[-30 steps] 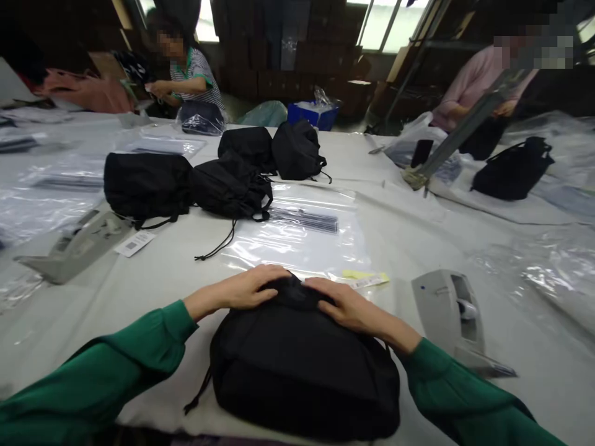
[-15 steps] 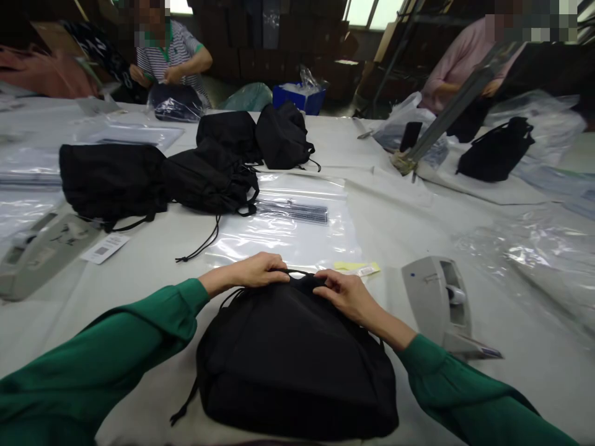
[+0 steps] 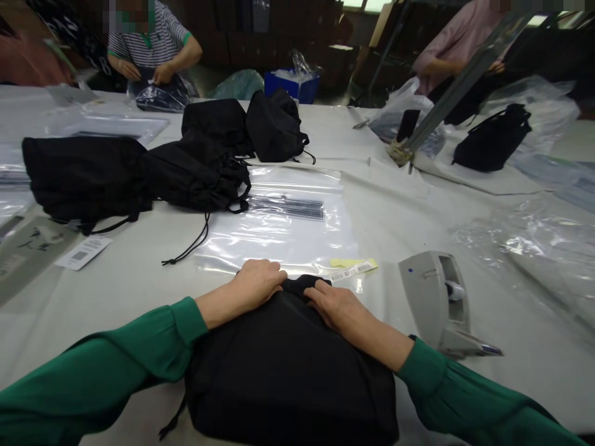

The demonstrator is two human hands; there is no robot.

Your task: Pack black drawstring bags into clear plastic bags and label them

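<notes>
The left hand [image 3: 258,284] and right hand [image 3: 341,311] pinch the top of the black bag [image 3: 292,378], lower centre of the frame; uneven pulling could make its slack fabric slip or bunch.

Bright light up at the window [image 3: 375,5], deep shadow across the back of the room [image 3: 248,52], and a grey metal post [image 3: 458,93] slanting up by the wide white table [image 3: 385,217]!

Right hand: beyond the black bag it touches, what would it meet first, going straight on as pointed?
The right hand would probably meet the left hand across the top of the black bag, though depth is unclear.
</notes>
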